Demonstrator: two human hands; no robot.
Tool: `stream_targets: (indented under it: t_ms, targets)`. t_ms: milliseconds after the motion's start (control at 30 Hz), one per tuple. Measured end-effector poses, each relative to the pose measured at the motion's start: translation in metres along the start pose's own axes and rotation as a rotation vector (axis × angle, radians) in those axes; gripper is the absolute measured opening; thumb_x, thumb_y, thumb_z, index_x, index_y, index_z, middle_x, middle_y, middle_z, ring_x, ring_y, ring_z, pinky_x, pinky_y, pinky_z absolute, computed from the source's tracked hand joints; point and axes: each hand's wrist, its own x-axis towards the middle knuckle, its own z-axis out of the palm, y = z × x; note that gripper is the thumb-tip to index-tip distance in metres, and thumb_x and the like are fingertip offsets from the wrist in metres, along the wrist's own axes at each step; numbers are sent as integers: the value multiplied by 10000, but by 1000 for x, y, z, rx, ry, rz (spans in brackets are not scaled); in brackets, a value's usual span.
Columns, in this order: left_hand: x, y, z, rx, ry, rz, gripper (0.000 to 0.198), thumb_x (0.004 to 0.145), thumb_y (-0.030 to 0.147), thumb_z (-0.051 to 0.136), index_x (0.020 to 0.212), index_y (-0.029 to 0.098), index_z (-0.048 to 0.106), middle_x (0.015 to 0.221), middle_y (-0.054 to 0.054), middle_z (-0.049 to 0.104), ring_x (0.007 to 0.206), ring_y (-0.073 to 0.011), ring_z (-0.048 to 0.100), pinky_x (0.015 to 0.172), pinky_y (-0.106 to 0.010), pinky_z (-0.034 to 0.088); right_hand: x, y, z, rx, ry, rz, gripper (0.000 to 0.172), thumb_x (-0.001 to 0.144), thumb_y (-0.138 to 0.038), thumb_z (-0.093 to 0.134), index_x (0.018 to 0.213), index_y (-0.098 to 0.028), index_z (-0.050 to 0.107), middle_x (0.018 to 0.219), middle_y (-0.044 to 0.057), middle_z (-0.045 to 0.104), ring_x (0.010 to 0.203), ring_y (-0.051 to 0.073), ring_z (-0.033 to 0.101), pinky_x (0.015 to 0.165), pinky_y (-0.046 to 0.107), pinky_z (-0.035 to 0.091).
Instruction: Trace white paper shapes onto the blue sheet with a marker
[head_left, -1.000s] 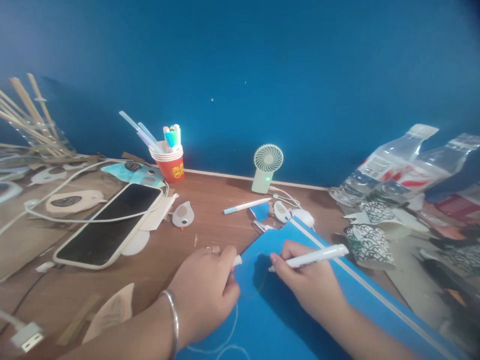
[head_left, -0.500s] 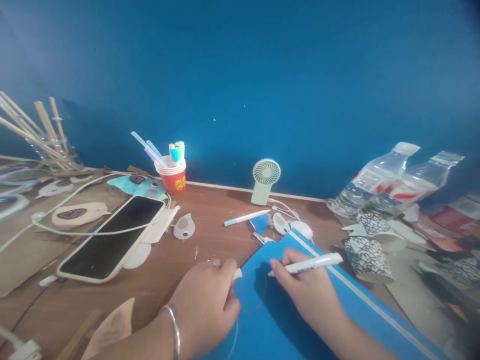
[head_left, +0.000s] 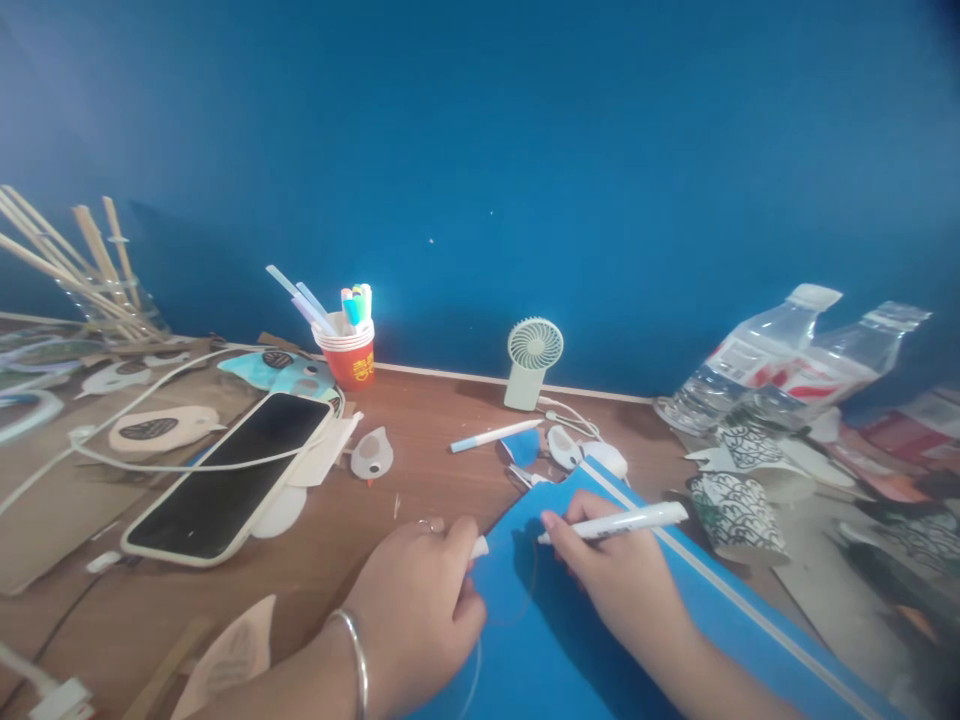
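A white marker (head_left: 637, 520) is gripped in my right hand (head_left: 622, 580), its tip low over the blue sheet (head_left: 517, 660) and its back end pointing right. Whether the tip touches the sheet I cannot tell. Thin, faint curved lines run across the sheet between my hands. My left hand (head_left: 420, 600), with a ring and a silver bangle, rests at the sheet's left edge. Between its thumb and fingers a small white marker cap (head_left: 480, 547) sticks out. A pale stripe runs along the sheet's right side.
A phone (head_left: 225, 480) with a white cable lies left, among bird-shaped cutouts (head_left: 372, 455). Behind stand a red paper cup (head_left: 352, 360) of pens and a small fan (head_left: 534, 360). Another pen (head_left: 495, 436) lies before the fan. Plastic bottles (head_left: 757, 350) and patterned paper pieces (head_left: 739, 515) are on the right.
The whole view has shifted very slightly. Both hands keep their grips and stay in nearly the same place on the blue sheet.
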Motion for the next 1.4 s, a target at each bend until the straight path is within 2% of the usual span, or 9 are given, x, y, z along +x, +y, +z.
stream_targets:
  t_ms: [133,433,567,800,967,1100,1167,1233,1400]
  targets:
    - [-1,1,1,-3,-8,4,61,688,155,374,712,205,400,701,-21,519,670,-195,487,586,-291,314,0,-5,0,93,-7,50,308,767,-397,504,572,-202,366,468,-41,499,405,98,452,397,193,334]
    - [-1,2,-1,0,-10,6,73,688,153,366,724,205,402,703,-22,517,668,-194,486,587,-291,312,0,-7,0,78,-11,43,298,753,-391,523,563,-199,397,442,-39,499,402,103,457,395,197,331]
    - [-1,2,0,2,-3,10,67,688,155,367,720,206,396,701,-19,516,665,-194,482,583,-291,305,-1,-9,3,154,69,69,291,728,-401,555,570,-193,427,462,-39,516,427,108,489,419,197,370]
    - [-1,-1,6,7,37,18,62,684,153,365,698,213,370,668,-8,499,639,-192,459,558,-289,273,-2,-8,3,118,62,63,311,729,-407,549,551,-193,413,431,-42,505,374,96,450,367,189,318]
    - [1,-8,11,-78,86,17,92,727,159,352,652,209,333,621,17,466,590,-164,429,537,-282,235,1,-13,-2,203,51,100,269,718,-408,577,603,-181,490,499,-27,550,461,111,527,459,196,406]
    - [3,-10,12,-242,105,-59,179,788,161,292,614,201,273,566,32,421,543,-140,403,512,-275,220,-1,-12,-6,246,57,49,306,757,-430,514,583,-180,473,412,-52,453,375,79,405,376,180,316]
    - [3,-10,12,-292,93,-88,194,791,160,286,604,199,250,561,30,411,536,-135,403,506,-276,218,-5,-12,-5,258,49,22,255,756,-379,513,599,-184,467,384,-73,389,365,69,341,363,172,268]
    - [3,-10,12,-307,101,-87,191,790,158,289,606,200,258,576,27,421,547,-132,410,510,-275,221,-11,-16,-1,317,13,24,172,715,-313,551,634,-187,465,415,-78,404,384,67,352,379,164,274]
    - [4,-14,14,-305,125,-67,177,782,146,305,618,206,275,578,35,422,558,-135,400,510,-268,225,-25,-25,13,380,-246,70,107,658,-252,596,662,-174,523,559,-23,561,489,97,481,449,175,348]
